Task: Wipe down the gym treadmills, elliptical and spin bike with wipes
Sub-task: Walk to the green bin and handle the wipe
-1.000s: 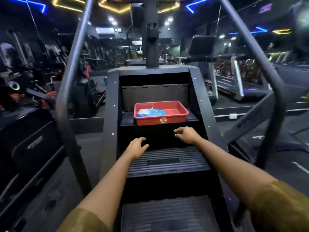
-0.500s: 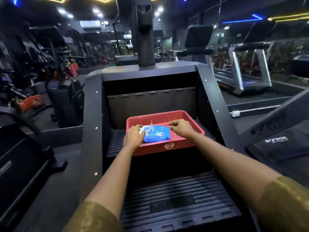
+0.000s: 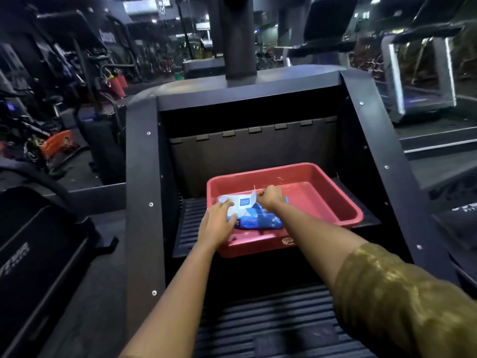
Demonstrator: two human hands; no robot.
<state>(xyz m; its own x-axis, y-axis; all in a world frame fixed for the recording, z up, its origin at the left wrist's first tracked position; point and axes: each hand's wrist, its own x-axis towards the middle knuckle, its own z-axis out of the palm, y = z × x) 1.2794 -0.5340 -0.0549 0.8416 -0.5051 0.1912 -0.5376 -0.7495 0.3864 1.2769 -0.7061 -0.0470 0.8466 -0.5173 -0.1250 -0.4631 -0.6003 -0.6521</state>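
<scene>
A red tray [image 3: 333, 174] sits on a ribbed step [image 3: 192, 223] of a black stair-climbing machine [image 3: 142, 202], just off the middle of the view toward 3 o'clock. Its near edge overhangs the front of the step. The blue-and-white wipes pack [image 3: 260, 220] lies flat inside the tray, in the corner at 7 o'clock, close against the near wall.

The left hand [image 3: 219, 224] rests on the pack's 9 o'clock end. Its fingers are fairly straight and spread across the white top, and the thumb lies along the near side. The right hand [image 3: 269, 197] is curled at the pack's 12 o'clock edge, its fingertips pinching the seal flap [image 3: 253, 195]. The flap stands up off the top of the pack beside a small dark blue label [image 3: 244, 202].

The right-hand half of the tray, toward 3 o'clock, shows bare red floor with a few glints on it. A round sticker [image 3: 288, 241] marks the tray's near outer wall. A gold sleeve [image 3: 402, 301] covers the right upper arm at 5 o'clock. A second ribbed step [image 3: 271, 329] lies at 6 o'clock, below the arms. The machine's thick column [image 3: 238, 37] rises at 12 o'clock. A treadmill [image 3: 423, 81] with lit uprights stands at 2 o'clock, and dark gym equipment [image 3: 59, 146] crowds the 9 to 10 o'clock side.
</scene>
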